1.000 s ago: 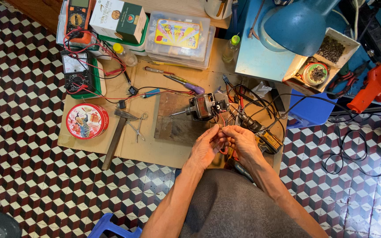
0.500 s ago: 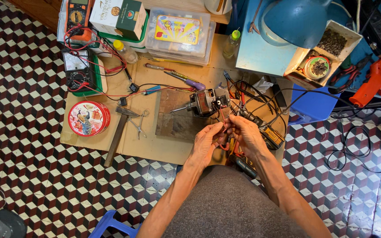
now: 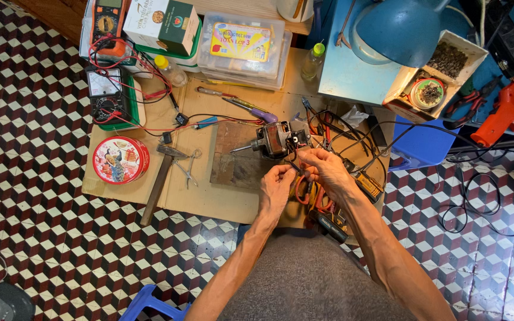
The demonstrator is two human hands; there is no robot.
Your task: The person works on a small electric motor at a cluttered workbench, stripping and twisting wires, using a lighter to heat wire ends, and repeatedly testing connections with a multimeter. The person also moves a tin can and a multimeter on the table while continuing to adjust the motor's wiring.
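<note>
A small electric motor (image 3: pixel 273 139) with a protruding shaft lies on a dark wooden block (image 3: pixel 236 156) on a cardboard sheet on the floor. Thin wires (image 3: pixel 295 165) run from the motor's right end down to my hands. My left hand (image 3: pixel 276 189) pinches the wires just below the motor. My right hand (image 3: pixel 327 170) grips the same wires beside it, close to the motor's housing. Orange-handled pliers (image 3: pixel 307 193) lie under my hands.
A hammer (image 3: pixel 159 178), small pliers (image 3: pixel 188 166) and a round red tin (image 3: pixel 121 159) lie left of the block. Two multimeters (image 3: pixel 105 89) with red leads, screwdrivers (image 3: pixel 251 108), a clear plastic box (image 3: pixel 242 44), a blue lamp (image 3: pixel 397 30) and an orange glue gun (image 3: pixel 510 113) surround the cardboard.
Both hands have moved up toward the motor and now work the wires right at its end. The view has shifted slightly.
</note>
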